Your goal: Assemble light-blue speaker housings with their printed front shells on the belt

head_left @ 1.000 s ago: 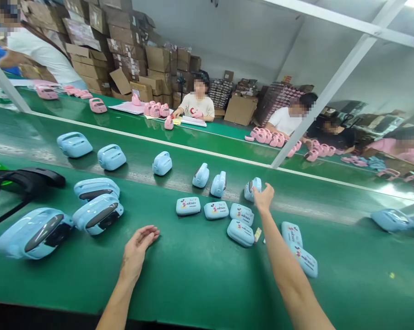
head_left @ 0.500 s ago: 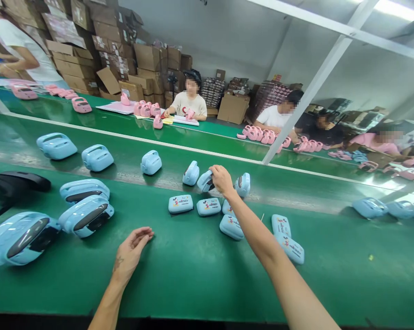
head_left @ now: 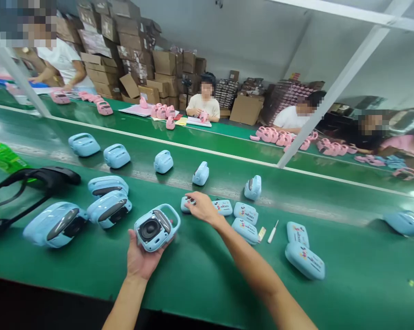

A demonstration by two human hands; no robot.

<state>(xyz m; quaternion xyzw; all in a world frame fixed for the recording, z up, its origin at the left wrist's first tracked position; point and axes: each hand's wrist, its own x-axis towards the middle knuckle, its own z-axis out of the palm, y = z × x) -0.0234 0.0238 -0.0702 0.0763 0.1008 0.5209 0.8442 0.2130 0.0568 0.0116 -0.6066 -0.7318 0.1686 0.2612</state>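
A blue speaker body (head_left: 156,228) rests in my left hand (head_left: 143,257), its round black cone facing up and its loop handle toward the upper right. My right hand (head_left: 200,207) is closed on a blue Mickey panel (head_left: 187,205) at the left end of a group of printed panels. Right beside that hand lies another panel (head_left: 222,207), and two more panels (head_left: 246,212) are near my right forearm. A white screwdriver (head_left: 272,232) and a small yellowish piece (head_left: 261,234) lie to the right of them.
Several blue speakers (head_left: 110,208) stand at the left, near a black strap (head_left: 49,181) and a green packet (head_left: 4,156). More blue housings (head_left: 117,156) line the strip ahead. Two panels (head_left: 306,260) lie at right. People work with pink housings (head_left: 164,111) across the table.
My left hand now holds a blue speaker body. My right hand has released or passed on the housing it gripped and moved down-left to a panel. The view has shifted left.
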